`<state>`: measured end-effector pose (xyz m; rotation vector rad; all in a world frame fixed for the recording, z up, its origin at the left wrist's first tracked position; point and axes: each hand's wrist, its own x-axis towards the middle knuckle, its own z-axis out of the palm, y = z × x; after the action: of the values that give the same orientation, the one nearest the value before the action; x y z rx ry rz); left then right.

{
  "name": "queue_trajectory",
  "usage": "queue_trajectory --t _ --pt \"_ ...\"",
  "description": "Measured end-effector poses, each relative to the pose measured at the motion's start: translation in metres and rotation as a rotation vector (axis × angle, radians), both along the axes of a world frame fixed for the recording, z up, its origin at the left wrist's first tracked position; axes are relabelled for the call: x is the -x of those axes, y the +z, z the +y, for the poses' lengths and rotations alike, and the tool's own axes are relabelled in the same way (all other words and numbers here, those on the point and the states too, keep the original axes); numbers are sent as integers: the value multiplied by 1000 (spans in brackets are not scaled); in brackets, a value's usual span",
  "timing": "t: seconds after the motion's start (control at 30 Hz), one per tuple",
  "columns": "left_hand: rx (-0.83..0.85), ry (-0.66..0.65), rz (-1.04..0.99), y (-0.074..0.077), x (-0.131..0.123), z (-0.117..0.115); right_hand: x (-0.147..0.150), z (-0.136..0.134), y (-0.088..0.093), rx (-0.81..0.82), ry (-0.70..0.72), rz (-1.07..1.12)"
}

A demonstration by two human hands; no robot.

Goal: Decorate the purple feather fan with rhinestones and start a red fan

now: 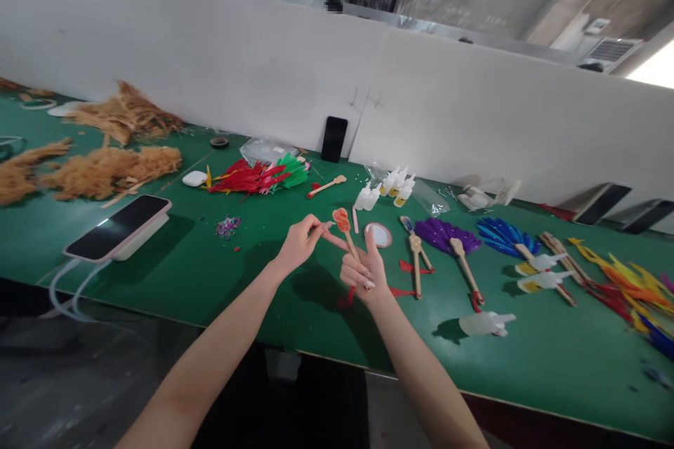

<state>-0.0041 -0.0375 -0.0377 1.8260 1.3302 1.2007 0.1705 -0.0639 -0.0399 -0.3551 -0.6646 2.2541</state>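
Above the green table, my right hand (363,270) wraps its lower fingers round a thin wooden fan handle (350,242) held upright. The handle's rounded head (341,219) is covered in orange-red. My right index finger stretches out to the left behind the handle. Close to that fingertip, my left hand (301,244) has thumb and index finger pinched together; whatever lies between them is too small to make out. A red ribbon (346,297) shows below my right hand. Just beyond it lie a round white dish (379,235) and a pale stick (355,219).
Feather fans in purple (445,235) and blue (506,235) lie right, near glue bottles (484,323). Red and green feathers (253,177), a phone on a power bank (121,228) and brown fibre (116,168) are left. A white partition (253,77) bounds the back.
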Motion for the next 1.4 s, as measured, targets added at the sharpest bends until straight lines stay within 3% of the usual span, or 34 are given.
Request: queue_trajectory --t 0.2,0.3,0.47,0.6,0.7,0.8,0.9,1.03,1.23,1.4 --pt "-5 65 -196 4 3 3 -1 2 5 -10 11 24" --pt "-24 188 -222 6 7 8 -1 2 8 0 1 12" --pt "-15 444 -14 13 35 7 -1 4 8 -36 -23 -32" --pt "-29 582 161 16 91 -7 0 6 7 -49 -84 -132" --pt "64 682 647 9 139 -12 0 6 6 -52 -94 -141" --pt "166 621 875 1 173 -7 1 5 6 -47 -89 -158" --pt "229 532 922 -1 187 -2 1 5 5 -42 -82 -175" --pt "184 569 921 2 180 -12 -1 5 5 -42 -86 -186" --pt "149 361 1121 -13 151 -41 -5 5 7 -52 -128 -196" --pt "93 342 1162 -19 153 -30 -1 3 6 -136 -86 -256"
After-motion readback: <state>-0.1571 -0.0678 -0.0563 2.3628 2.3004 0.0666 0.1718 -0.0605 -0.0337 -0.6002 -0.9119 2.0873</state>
